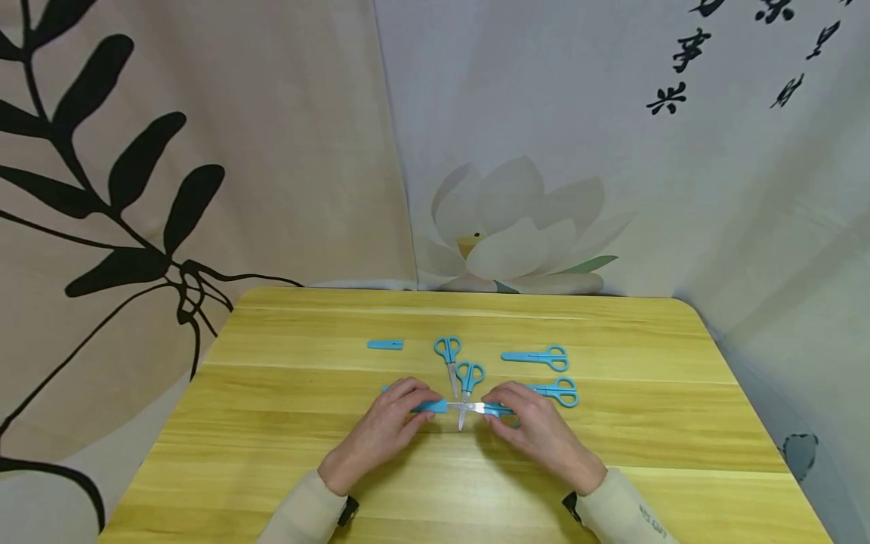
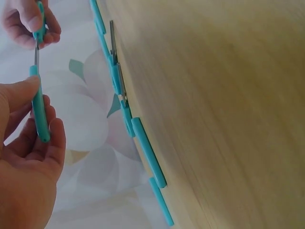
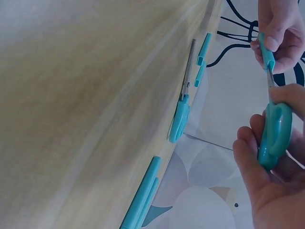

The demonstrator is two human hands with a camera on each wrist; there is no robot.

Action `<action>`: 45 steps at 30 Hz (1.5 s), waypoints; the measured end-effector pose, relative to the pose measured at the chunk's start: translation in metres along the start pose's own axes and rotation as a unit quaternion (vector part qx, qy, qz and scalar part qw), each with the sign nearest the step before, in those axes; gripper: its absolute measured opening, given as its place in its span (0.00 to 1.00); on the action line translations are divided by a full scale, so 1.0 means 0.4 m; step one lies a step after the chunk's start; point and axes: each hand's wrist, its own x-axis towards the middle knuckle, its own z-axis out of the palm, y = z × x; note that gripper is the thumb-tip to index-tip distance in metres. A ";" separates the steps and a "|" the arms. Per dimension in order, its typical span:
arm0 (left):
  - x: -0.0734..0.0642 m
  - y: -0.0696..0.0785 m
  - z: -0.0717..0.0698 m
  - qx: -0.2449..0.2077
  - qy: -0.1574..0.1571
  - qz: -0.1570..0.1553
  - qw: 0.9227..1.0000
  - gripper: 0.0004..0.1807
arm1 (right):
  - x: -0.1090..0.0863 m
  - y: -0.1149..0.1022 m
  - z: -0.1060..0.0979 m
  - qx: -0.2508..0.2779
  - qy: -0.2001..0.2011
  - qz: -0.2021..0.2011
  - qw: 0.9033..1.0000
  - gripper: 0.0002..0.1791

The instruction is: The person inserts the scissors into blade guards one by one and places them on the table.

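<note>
My left hand (image 1: 397, 412) pinches a blue blade cover (image 1: 431, 406) between thumb and fingers. Opposite it, my right hand (image 1: 533, 423) grips a pair of scissors (image 3: 279, 126) by the blue handles. The scissors point left, their metal blades (image 2: 36, 55) reaching the mouth of the cover. How far the tips sit inside is hidden. Both things are held above the table, as the wrist views show. Just beyond them lie two uncovered scissors, one pair (image 1: 470, 374) nearer and another pair (image 1: 448, 349) farther back, blades toward me.
At the back left lies a loose blue cover (image 1: 385, 344); a second cover (image 2: 148, 152) is mostly behind my left hand in the head view. On the right are two covered scissors, one pair (image 1: 537, 357) behind the other pair (image 1: 563, 391). The wooden table (image 1: 272, 453) meets a printed curtain (image 1: 306, 151).
</note>
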 end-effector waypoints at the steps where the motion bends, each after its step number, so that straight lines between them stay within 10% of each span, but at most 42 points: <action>1: 0.001 0.000 0.000 -0.001 0.002 0.003 1.000 0.12 | 0.001 -0.001 0.000 0.001 -0.002 0.002 1.000 0.13; 45: 0.023 0.015 0.016 -0.004 0.021 0.014 1.000 0.12 | 0.025 -0.010 0.009 0.001 0.015 -0.026 1.000 0.14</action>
